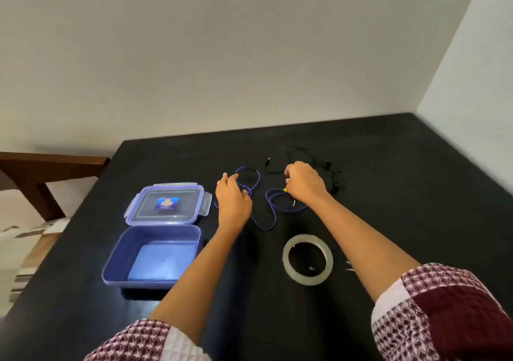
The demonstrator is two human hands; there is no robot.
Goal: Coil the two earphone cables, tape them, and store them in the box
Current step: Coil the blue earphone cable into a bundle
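Two cables loose on the table (pixel 388 166): blue cable (pixel 258 178) in slack loops, black cable (pixel 334 185) just behind. We judge them light, limp, springy; best gripped near the plug (pixel 293 202). Left hand (pixel 233 197) rests open on blue; right hand (pixel 305 183) pinches it. Tape (pixel 307 259) near.

I have one head view, worn above near side of black table (pixel 388 166), facing forward and down. Wide-angle lens (takes in table through to far right corner). Forearms enter from bottom edge, stretched out. Left hand (pixel 233 198) and right hand (pixel 305 184) land mid-frame at blue earphone cable (pixel 259 178). Far wall (pixel 222 55) fills upper half; right wall (pixel 477 69) at edge.
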